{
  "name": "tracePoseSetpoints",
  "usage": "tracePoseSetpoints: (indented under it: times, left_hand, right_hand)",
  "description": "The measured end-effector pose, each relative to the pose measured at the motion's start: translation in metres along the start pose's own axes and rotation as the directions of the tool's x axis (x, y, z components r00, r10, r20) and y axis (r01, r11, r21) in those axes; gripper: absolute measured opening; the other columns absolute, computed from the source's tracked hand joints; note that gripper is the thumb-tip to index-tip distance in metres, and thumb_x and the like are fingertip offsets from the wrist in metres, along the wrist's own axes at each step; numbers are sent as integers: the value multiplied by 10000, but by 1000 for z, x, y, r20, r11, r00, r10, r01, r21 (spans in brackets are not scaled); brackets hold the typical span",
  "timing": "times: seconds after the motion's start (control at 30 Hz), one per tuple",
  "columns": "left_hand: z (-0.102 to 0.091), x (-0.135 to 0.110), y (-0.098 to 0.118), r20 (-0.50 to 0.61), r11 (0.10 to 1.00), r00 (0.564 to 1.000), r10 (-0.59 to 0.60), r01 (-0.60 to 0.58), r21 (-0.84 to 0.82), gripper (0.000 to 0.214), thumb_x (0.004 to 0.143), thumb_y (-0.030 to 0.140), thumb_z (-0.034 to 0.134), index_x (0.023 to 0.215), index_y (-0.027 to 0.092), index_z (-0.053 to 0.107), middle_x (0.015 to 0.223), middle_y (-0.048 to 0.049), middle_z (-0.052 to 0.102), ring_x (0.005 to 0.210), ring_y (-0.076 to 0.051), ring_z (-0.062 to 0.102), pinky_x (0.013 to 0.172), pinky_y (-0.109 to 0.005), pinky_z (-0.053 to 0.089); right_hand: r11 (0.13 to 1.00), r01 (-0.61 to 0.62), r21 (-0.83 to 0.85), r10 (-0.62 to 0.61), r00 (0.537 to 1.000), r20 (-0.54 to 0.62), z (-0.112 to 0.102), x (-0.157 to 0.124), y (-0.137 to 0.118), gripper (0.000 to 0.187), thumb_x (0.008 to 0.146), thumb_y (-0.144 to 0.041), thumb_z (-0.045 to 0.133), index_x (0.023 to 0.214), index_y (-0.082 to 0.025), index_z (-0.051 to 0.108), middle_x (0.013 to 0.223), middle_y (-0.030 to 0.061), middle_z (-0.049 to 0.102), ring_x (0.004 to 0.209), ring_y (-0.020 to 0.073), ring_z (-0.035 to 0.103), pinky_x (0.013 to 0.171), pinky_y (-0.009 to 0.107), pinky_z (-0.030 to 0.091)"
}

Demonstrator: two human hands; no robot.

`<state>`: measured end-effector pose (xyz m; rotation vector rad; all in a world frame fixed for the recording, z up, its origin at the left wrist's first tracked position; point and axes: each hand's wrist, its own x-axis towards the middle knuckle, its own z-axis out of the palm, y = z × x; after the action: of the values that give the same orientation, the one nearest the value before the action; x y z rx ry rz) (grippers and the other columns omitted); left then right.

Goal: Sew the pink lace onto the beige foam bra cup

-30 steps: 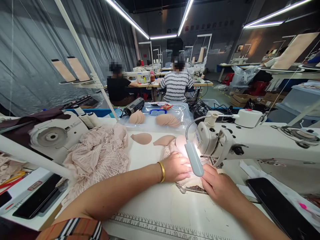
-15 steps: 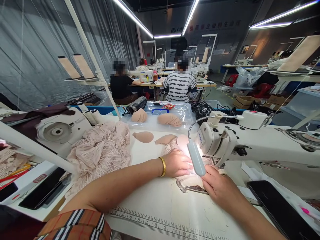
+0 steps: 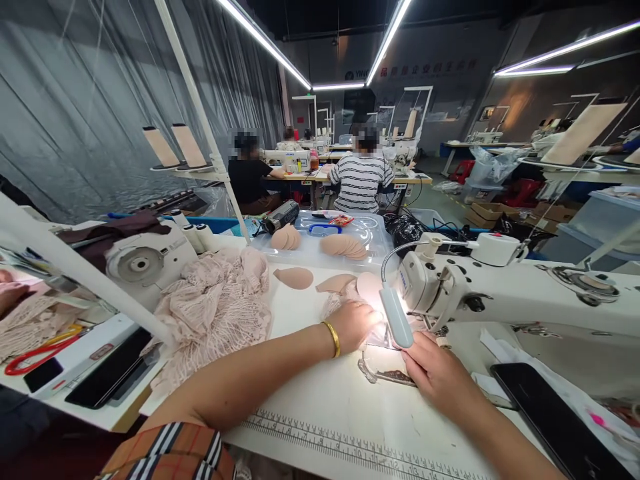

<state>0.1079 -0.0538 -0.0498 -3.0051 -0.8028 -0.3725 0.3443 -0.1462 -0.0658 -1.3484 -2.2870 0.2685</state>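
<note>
My left hand [image 3: 356, 325], a gold bangle at its wrist, is at the needle area with its fingers bent together on pale pink lace fabric [image 3: 332, 305]. Bright light washes out its fingertips. My right hand [image 3: 434, 365] lies to the right, its fingers closed and bent under the head of the grey work lamp [image 3: 398, 319]. The lamp partly covers its fingertips, and what they grip is hidden. Both hands are just in front of the white sewing machine [image 3: 425, 283]. A round beige pad [image 3: 369, 285] and a teardrop-shaped beige piece [image 3: 336, 283] lie beyond my left hand.
A heap of pink lace [image 3: 215, 293] lies at left, beside a phone [image 3: 107, 367]. Fanned beige pads [image 3: 344, 247] rest on a clear plastic box [image 3: 375, 230]. A dark phone [image 3: 545, 417] lies at right. A ruler strip [image 3: 350, 448] runs along the front edge. Co-workers [image 3: 361, 177] sit ahead.
My left hand's fingers have drawn in from a flatter, stretched pose to a bent one. The lace in front of it has shifted away from me. My right hand stays beside the lamp.
</note>
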Motion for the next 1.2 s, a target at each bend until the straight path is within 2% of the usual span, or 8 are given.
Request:
tracePoseSetpoints:
  times: [0.13, 0.33, 0.47, 0.53, 0.63, 0.73, 0.9, 1.2]
  left_hand:
    - [-8, -33, 19, -102, 992, 994, 37, -49, -115, 272, 933, 131, 528, 1201, 149, 573, 1067, -103, 702, 993, -219, 649, 924, -364, 476]
    - [-36, -98, 35, -204, 911, 967, -155, 60, -408, 413, 901, 255, 643, 1298, 200, 540, 1287, -114, 670, 1203, -273, 616, 1034, -441, 464]
    - [-62, -132, 53, -207, 704, 762, -614, 410, -579, 448, 831, 361, 736, 1225, 190, 607, 1241, -140, 666, 1180, -317, 603, 1042, -505, 453]
    - [-66, -141, 79, -72, 462, 695, -715, 393, -795, 366, 865, 459, 717, 1096, 185, 641, 1036, -99, 703, 973, -248, 658, 929, -422, 511]
    - [-60, -142, 121, 514, -331, 774, -368, 407, -851, 538, 827, 664, 715, 1003, 157, 676, 829, -83, 717, 731, -200, 687, 760, -347, 543]
    - [-51, -127, 137, 619, -718, 695, -364, 214, -662, 633, 703, 633, 849, 1043, 117, 711, 985, -142, 756, 826, -207, 723, 840, -330, 554]
    - [-52, -100, 118, 505, -606, 442, -741, -118, -786, 510, 612, 267, 940, 1057, 111, 747, 1131, -148, 755, 993, -257, 695, 875, -332, 559]
    - [-55, -89, 119, 622, -772, 524, -582, -115, -625, 350, 740, 250, 837, 1053, 112, 761, 1057, -117, 771, 872, -217, 713, 774, -319, 578]
  right_hand:
    - [907, -195, 374, 179, 981, 78, -3, 1, -29, 291, 1029, -496, 449, 917, -257, 571, 825, 23, 606, 757, 216, 562, 671, 341, 428]
    - [393, -361, 846, 370, 904, 214, 8, 2, -83, 633, 876, -571, 706, 1378, -228, 529, 719, -64, 494, 687, 167, 491, 653, 291, 410]
    - [146, -299, 943, 511, 839, 187, 20, 1, -107, 615, 782, -528, 817, 1303, -258, 634, 723, -62, 527, 700, 142, 488, 732, 283, 443]
    - [61, -256, 965, 564, 806, 179, 27, -1, -117, 568, 755, -531, 845, 1232, -269, 682, 745, -52, 553, 708, 137, 498, 738, 277, 454]
    - [8, -222, 975, 617, 768, 170, 38, -12, -133, 542, 739, -565, 853, 1183, -289, 708, 773, -37, 597, 713, 146, 529, 717, 278, 478]
    - [101, -225, 969, 644, 758, 109, 50, -34, -151, 522, 759, -618, 816, 1154, -290, 720, 877, 4, 681, 821, 194, 609, 776, 310, 517]
    - [229, -242, 943, 636, 770, 43, 48, -61, -168, 625, 827, -618, 752, 1346, -295, 622, 1169, 65, 708, 1032, 239, 657, 864, 305, 528]
    - [78, -228, 971, 695, 711, 111, 27, -42, -148, 790, 742, -568, 855, 1415, -312, 529, 999, 13, 712, 889, 210, 685, 803, 300, 554]
